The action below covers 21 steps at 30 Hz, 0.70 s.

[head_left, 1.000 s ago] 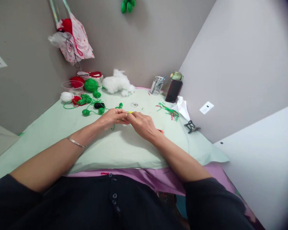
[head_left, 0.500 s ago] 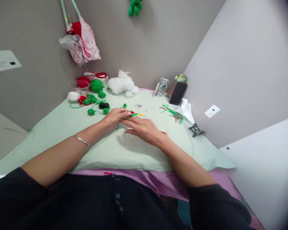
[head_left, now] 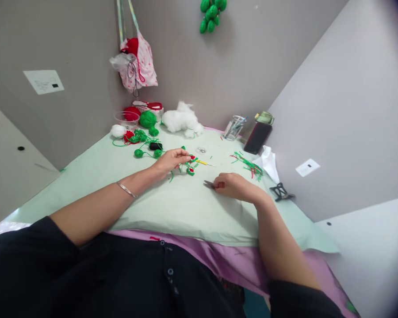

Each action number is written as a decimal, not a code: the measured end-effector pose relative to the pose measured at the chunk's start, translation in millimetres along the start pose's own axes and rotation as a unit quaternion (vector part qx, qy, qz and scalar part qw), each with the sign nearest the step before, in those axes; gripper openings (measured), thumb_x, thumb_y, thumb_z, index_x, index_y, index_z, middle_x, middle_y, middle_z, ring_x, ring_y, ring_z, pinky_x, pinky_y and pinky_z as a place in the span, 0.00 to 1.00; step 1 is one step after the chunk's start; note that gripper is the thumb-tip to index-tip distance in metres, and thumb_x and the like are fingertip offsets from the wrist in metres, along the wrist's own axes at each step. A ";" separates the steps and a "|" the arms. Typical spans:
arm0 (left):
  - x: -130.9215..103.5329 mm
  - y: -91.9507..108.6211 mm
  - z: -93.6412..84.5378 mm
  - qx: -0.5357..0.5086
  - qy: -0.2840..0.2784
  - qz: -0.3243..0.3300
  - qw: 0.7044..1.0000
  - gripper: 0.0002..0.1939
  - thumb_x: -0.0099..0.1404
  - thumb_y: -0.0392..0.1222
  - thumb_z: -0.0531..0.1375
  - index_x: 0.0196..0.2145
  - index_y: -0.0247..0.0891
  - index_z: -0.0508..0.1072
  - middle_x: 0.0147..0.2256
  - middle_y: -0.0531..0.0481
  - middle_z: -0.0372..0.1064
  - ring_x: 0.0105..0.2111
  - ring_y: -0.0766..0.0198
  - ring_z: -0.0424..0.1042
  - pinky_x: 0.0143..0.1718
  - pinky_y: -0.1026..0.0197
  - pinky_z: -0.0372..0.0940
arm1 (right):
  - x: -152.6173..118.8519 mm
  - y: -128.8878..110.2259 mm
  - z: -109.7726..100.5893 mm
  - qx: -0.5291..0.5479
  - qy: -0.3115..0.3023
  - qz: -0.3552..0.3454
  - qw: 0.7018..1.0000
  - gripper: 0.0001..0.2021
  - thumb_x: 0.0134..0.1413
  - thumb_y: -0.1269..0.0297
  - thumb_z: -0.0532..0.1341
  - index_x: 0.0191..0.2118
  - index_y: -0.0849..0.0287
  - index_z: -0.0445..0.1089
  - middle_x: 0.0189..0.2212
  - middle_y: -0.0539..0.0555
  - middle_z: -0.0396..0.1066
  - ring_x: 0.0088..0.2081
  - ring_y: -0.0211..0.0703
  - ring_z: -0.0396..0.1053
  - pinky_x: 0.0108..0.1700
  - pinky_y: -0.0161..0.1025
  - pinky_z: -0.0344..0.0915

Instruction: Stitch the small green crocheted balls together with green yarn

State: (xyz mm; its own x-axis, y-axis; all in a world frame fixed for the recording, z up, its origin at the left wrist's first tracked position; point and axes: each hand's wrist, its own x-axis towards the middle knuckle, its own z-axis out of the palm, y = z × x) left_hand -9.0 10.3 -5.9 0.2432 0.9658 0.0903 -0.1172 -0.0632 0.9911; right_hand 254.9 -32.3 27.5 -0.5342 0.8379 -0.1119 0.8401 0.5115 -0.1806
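Observation:
My left hand (head_left: 173, 161) pinches a small red and green crochet piece (head_left: 191, 164) above the middle of the table. Just right of that piece is a yellow-handled crochet hook (head_left: 202, 162), its metal tip pointing right. My right hand (head_left: 230, 185) is closed on small scissors (head_left: 208, 184); their blades point left toward the crochet piece, with a gap between them. The fingers cover the handles. Green yarn balls (head_left: 138, 153) and tangled green yarn (head_left: 139, 136) lie left of my left hand.
White stuffing (head_left: 181, 120) and a green yarn ball (head_left: 147, 119) sit at the back. Farther right are a pen cup (head_left: 234, 128), a leaning phone (head_left: 258, 138), yarn scraps (head_left: 248, 165), white tissue (head_left: 268, 163) and a black clip (head_left: 281, 192). A bag (head_left: 147, 62) hangs on the wall.
My right hand has moved away from my left hand to the right and taken hold of the scissors. The crochet piece is now more exposed. The whole view has shifted.

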 end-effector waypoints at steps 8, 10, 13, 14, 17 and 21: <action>-2.5 4.6 4.0 -0.077 -0.015 -0.013 0.997 0.09 0.62 0.36 0.67 0.33 0.34 0.69 0.32 0.51 0.73 0.33 0.65 0.76 0.30 0.66 0.65 | 6.9 -21.3 -20.5 0.205 0.084 -0.051 0.974 0.12 0.68 0.62 0.48 0.40 0.57 0.68 0.29 0.49 0.71 0.30 0.38 0.66 0.34 0.36 0.61; -3.5 5.6 5.6 -0.086 -0.017 -0.028 0.996 0.07 0.66 0.35 0.64 0.34 0.34 0.67 0.32 0.50 0.73 0.33 0.63 0.78 0.33 0.64 0.69 | 12.4 -31.1 -25.8 0.223 0.114 -0.052 0.967 0.14 0.69 0.59 0.48 0.40 0.57 0.67 0.27 0.48 0.67 0.28 0.37 0.63 0.33 0.36 0.60; -4.5 6.3 7.0 -0.083 -0.016 -0.034 0.996 0.06 0.69 0.34 0.60 0.36 0.34 0.65 0.32 0.50 0.73 0.29 0.64 0.79 0.32 0.63 0.71 | 24.6 -39.4 -27.2 0.207 0.146 -0.061 0.965 0.16 0.68 0.52 0.53 0.39 0.58 0.70 0.27 0.48 0.66 0.28 0.37 0.61 0.32 0.36 0.57; -4.6 6.2 7.1 -0.084 -0.016 -0.034 0.996 0.06 0.69 0.35 0.61 0.36 0.34 0.65 0.32 0.49 0.74 0.28 0.64 0.79 0.31 0.64 0.71 | 28.8 -39.8 -25.4 0.190 0.163 -0.060 0.966 0.15 0.65 0.51 0.56 0.40 0.58 0.71 0.26 0.48 0.66 0.27 0.37 0.60 0.31 0.36 0.56; -4.8 5.3 7.1 -0.086 -0.014 -0.036 0.996 0.09 0.68 0.38 0.63 0.36 0.34 0.64 0.33 0.49 0.74 0.27 0.63 0.79 0.29 0.64 0.71 | 38.1 -36.3 -15.0 0.076 0.259 -0.044 0.962 0.13 0.64 0.53 0.60 0.44 0.57 0.72 0.31 0.51 0.71 0.30 0.39 0.64 0.33 0.36 0.55; -5.1 4.8 7.4 -0.083 -0.014 -0.036 0.996 0.10 0.68 0.39 0.63 0.36 0.35 0.64 0.33 0.49 0.75 0.28 0.63 0.80 0.30 0.64 0.72 | 40.5 -30.6 -0.4 -0.078 0.308 -0.045 0.947 0.14 0.66 0.53 0.59 0.48 0.55 0.73 0.37 0.56 0.74 0.39 0.46 0.68 0.33 0.39 0.53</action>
State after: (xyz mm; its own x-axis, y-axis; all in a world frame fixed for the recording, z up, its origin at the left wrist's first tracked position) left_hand -3.7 3.3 -0.9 0.2830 0.9588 0.0243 -0.2557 0.0510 0.9654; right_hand 207.5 -14.0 28.8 -0.4884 0.7175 0.4966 0.8234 0.5673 -0.0099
